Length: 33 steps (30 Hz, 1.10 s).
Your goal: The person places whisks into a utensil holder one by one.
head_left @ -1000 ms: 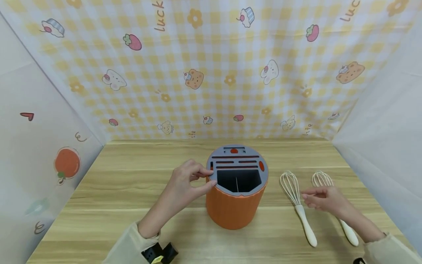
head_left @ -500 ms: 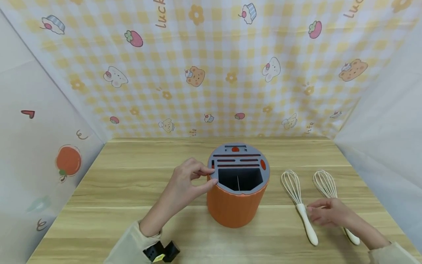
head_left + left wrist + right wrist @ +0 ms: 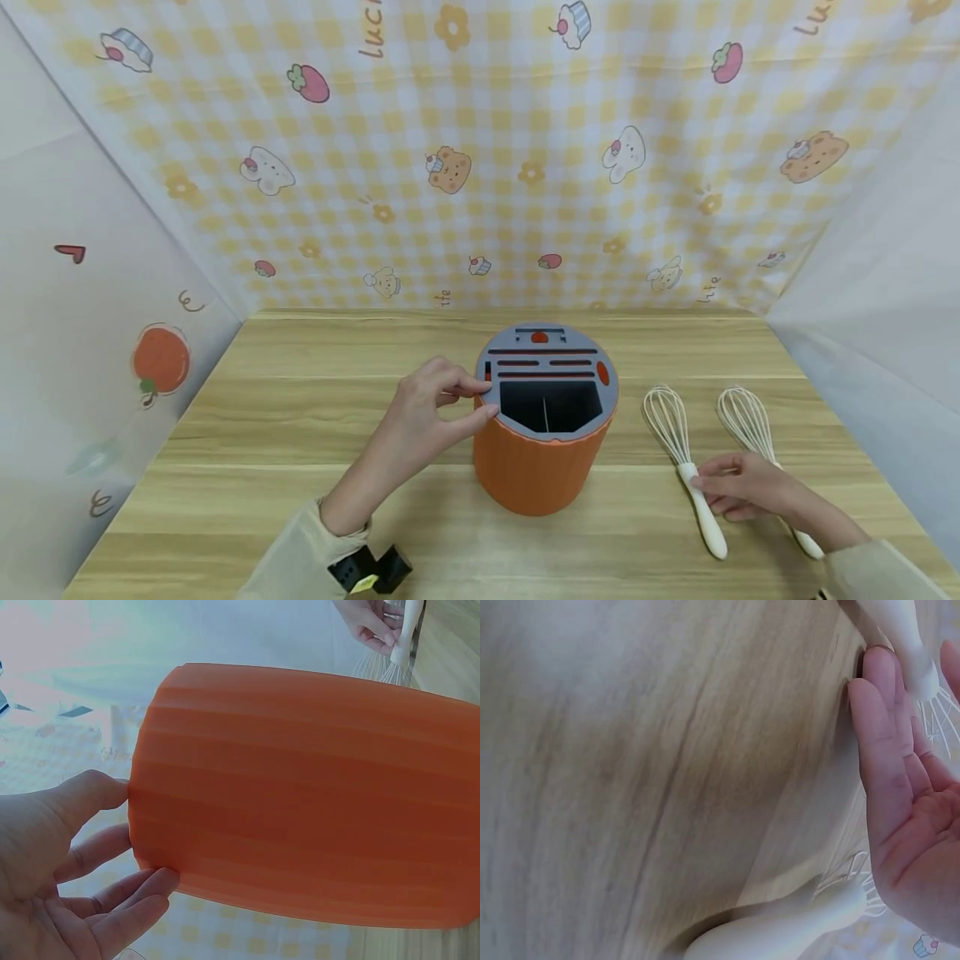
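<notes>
An orange ribbed round knife holder (image 3: 532,479) stands upright on the table; its grey slotted top (image 3: 551,367) has a large dark opening at the front. My left hand (image 3: 442,404) holds its left rim, thumb and fingertips at the edge, as the left wrist view also shows. To the right lie two whisks with cream handles. My right hand (image 3: 750,486) is at the handle of the left whisk (image 3: 703,517), fingers fairly straight and reaching along its far side in the right wrist view. The right whisk (image 3: 746,417) lies partly hidden beneath that hand and forearm.
The wooden table (image 3: 315,383) ends at a yellow checked cloth (image 3: 337,192) hanging behind. White sheets (image 3: 900,267) stand on both sides. A black wrist camera (image 3: 371,569) sits at the left sleeve.
My right hand has moved down from beside the left whisk's wires to its handle. The left hand stays on the holder's rim. The head view has shifted slightly.
</notes>
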Available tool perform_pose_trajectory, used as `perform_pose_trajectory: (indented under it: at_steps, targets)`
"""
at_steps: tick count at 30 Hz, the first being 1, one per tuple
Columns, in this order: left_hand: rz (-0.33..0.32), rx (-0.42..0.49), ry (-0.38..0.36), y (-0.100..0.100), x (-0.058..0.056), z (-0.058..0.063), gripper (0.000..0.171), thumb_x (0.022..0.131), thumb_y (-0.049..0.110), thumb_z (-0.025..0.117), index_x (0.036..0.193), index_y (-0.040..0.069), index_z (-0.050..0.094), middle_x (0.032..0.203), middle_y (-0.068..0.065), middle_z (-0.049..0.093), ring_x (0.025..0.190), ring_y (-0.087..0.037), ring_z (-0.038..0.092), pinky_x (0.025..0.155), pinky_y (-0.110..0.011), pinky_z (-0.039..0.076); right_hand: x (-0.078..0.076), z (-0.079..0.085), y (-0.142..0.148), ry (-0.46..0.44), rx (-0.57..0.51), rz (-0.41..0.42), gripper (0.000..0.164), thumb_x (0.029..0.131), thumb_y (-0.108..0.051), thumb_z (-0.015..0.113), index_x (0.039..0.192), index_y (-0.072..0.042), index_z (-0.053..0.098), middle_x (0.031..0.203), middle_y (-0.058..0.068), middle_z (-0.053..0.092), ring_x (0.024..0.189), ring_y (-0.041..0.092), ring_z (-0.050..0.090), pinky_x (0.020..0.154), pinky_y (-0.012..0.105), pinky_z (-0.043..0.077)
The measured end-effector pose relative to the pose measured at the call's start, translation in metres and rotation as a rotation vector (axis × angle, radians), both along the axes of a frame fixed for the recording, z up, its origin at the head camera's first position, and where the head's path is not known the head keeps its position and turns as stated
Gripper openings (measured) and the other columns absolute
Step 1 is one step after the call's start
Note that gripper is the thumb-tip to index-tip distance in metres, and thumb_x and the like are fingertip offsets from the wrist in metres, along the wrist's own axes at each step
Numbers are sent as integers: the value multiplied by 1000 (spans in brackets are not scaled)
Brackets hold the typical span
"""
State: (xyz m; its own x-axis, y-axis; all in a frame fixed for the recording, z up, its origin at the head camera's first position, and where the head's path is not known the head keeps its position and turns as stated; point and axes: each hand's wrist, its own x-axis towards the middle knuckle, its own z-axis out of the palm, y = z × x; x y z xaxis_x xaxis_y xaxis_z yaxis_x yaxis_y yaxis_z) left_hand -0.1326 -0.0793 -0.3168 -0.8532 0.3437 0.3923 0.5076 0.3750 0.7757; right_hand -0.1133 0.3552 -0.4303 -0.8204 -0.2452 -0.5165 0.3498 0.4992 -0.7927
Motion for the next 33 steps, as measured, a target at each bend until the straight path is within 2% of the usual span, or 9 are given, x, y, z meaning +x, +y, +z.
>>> perform_pose_trajectory:
  at_steps: [6,15,19,26,33]
  targets:
    - [6,-5,-6,0,0,0,16,76,16,76,91,14,70,88,3,57,85,-13,57,78,-27,53,-2,-1,-3,-3,-13,3,44,87,-24,63,110,11,50,80,5,64,71,20,64,59,32,55]
    - [7,-4,-14,0,-2,2,17,75,15,76,91,14,70,88,4,57,85,-12,57,77,-24,52,-2,2,-5,3,-23,4,48,86,-22,64,110,16,48,80,6,63,70,21,64,60,33,56]
    - [6,-3,-20,-1,-3,3,16,76,15,76,90,14,70,89,4,57,85,-11,57,78,-27,53,-1,4,-7,9,-32,5,47,87,-21,64,110,16,49,81,7,63,71,22,64,61,33,56]
    - [2,8,-27,-1,-3,1,14,77,15,75,89,14,70,89,4,57,85,-12,57,80,-35,53,-1,16,-8,73,-43,35,46,88,-18,61,110,19,47,83,9,65,74,26,65,63,36,56]
    - [3,14,-30,0,-1,3,14,76,13,76,88,13,69,89,3,58,85,-13,57,79,-26,52,-4,34,-15,138,-39,31,42,88,-17,61,108,18,48,85,10,66,73,26,64,65,39,56]
